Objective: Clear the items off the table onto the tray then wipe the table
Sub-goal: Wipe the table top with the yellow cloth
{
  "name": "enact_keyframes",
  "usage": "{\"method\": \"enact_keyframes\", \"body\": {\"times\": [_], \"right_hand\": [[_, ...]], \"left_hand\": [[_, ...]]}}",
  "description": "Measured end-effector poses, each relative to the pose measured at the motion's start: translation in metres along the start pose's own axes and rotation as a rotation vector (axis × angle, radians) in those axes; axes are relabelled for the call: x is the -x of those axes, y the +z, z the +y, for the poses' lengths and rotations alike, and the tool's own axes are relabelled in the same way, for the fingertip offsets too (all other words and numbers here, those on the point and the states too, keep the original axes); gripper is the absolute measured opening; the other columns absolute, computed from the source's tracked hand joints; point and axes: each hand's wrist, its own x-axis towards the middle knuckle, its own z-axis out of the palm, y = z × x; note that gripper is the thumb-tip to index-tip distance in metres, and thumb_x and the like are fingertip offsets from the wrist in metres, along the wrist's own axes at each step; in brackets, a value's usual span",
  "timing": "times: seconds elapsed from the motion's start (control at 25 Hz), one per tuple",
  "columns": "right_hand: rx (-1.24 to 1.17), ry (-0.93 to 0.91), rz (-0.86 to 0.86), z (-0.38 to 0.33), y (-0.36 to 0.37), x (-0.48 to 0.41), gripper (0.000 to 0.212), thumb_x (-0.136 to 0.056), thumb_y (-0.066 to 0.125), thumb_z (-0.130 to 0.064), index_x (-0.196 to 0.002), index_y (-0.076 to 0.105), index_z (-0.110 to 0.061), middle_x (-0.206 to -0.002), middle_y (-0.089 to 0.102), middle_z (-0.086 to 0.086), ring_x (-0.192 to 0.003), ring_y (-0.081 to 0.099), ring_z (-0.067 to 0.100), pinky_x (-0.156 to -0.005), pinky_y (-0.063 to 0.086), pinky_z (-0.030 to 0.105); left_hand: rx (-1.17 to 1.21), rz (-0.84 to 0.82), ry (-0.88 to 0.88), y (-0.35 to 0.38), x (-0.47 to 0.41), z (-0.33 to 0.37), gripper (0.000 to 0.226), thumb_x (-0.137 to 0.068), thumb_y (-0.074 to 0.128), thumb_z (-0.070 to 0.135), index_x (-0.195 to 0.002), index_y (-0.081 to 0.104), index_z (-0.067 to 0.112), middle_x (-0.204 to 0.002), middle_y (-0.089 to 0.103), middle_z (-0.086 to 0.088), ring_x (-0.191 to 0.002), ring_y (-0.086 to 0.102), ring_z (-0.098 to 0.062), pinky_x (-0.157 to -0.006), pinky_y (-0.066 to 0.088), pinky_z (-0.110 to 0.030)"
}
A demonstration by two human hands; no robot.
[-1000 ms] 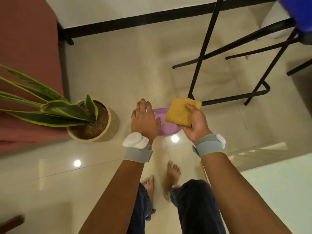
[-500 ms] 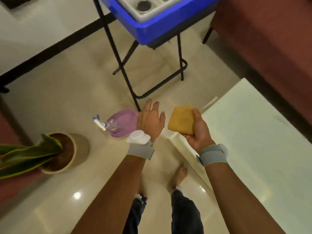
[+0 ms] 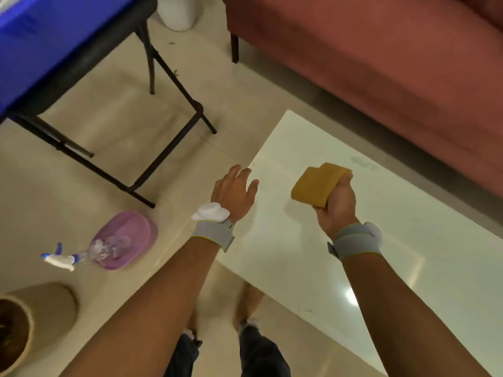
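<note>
Folded mustard-yellow cloth (image 3: 317, 186), judged light, soft and unlikely to slip, is gripped at one end, palm-wide as suits wiping, by the right hand (image 3: 337, 205) above the glossy white table (image 3: 408, 240); the left hand (image 3: 234, 191) is seen loose and empty over that table's left edge.

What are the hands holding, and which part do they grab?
The right hand grips the yellow cloth by one end, fingers curled round it. The left hand is open and holds nothing.
</note>
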Motion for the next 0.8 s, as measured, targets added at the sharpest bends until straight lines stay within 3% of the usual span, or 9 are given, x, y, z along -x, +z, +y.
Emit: {"method": "enact_keyframes", "body": {"times": [0.08,0.16,0.2,0.28,0.36,0.48,0.64,0.8], "right_hand": [[0.069,-0.151,0.063,-0.011,0.009,-0.023,0.040,-0.099,0.032,-0.054,-0.117,0.062,-0.035,-0.119,0.067,-0.005,-0.110,0.063,0.023,-0.095,0.051,0.045],[0.308,-0.392,0.189,-0.017,0.024,-0.049,0.038,-0.099,0.028,-0.054,-0.111,0.061,-0.039,-0.110,0.063,-0.016,-0.107,0.058,0.012,-0.103,0.044,0.040],[0.510,-0.569,0.217,-0.018,0.033,-0.061,0.039,-0.101,0.026,-0.050,-0.118,0.059,-0.036,-0.109,0.061,-0.015,-0.104,0.055,0.010,-0.102,0.042,0.035],[1.048,-0.808,0.130,-0.009,0.047,-0.091,0.049,-0.101,0.022,-0.044,-0.135,0.050,-0.022,-0.128,0.058,0.001,-0.114,0.051,0.021,-0.101,0.039,0.036],[1.423,-0.778,0.060,0.011,0.050,-0.121,0.061,-0.097,0.021,-0.046,-0.145,0.039,-0.014,-0.149,0.042,0.012,-0.133,0.040,0.033,-0.109,0.031,0.041],[1.511,-0.794,0.037,0.023,0.052,-0.160,0.064,-0.097,0.023,-0.047,-0.147,0.034,-0.009,-0.153,0.034,0.013,-0.139,0.033,0.033,-0.113,0.026,0.042],[1.796,-0.754,0.089,0.028,0.055,-0.208,0.065,-0.097,0.023,-0.059,-0.152,0.021,-0.025,-0.161,0.014,0.008,-0.147,0.014,0.032,-0.115,0.016,0.054],[1.840,-0.700,0.043,0.060,0.038,-0.224,0.067,-0.094,0.019,-0.067,-0.153,0.004,-0.038,-0.163,0.000,0.003,-0.149,0.000,0.031,-0.117,0.008,0.059]], "left_hand": [[-0.045,-0.015,0.008,0.006,-0.019,0.000,0.046,-0.099,0.040,0.037,-0.136,0.049,0.012,-0.146,0.040,-0.015,-0.127,0.047,-0.032,-0.103,0.039,-0.042],[-0.080,-0.030,0.021,0.015,-0.042,0.000,0.047,-0.098,0.038,0.040,-0.133,0.051,0.012,-0.144,0.043,-0.014,-0.123,0.050,-0.032,-0.099,0.041,-0.042],[-0.094,-0.038,0.024,0.019,-0.054,-0.002,0.045,-0.098,0.039,0.039,-0.132,0.051,0.013,-0.142,0.044,-0.013,-0.121,0.051,-0.033,-0.097,0.042,-0.042],[-0.116,-0.046,0.025,0.026,-0.078,-0.010,0.042,-0.099,0.041,0.036,-0.133,0.051,0.013,-0.141,0.045,-0.013,-0.120,0.052,-0.032,-0.097,0.042,-0.042],[-0.087,-0.067,0.002,0.034,-0.102,-0.013,0.044,-0.100,0.040,0.036,-0.135,0.048,0.013,-0.142,0.044,-0.012,-0.122,0.050,-0.033,-0.099,0.041,-0.043],[-0.042,-0.074,-0.013,0.051,-0.140,-0.014,0.056,-0.095,0.027,0.044,-0.138,0.043,0.012,-0.140,0.045,-0.012,-0.119,0.052,-0.034,-0.097,0.042,-0.044],[0.054,-0.084,-0.100,0.078,-0.188,-0.017,0.048,-0.102,0.026,0.037,-0.140,0.040,0.011,-0.138,0.047,-0.012,-0.120,0.048,-0.034,-0.096,0.039,-0.043],[0.171,-0.115,-0.136,0.108,-0.207,-0.031,0.041,-0.102,0.021,0.039,-0.116,0.050,0.014,-0.105,0.058,-0.011,-0.102,0.055,-0.036,-0.082,0.040,-0.039]]}}
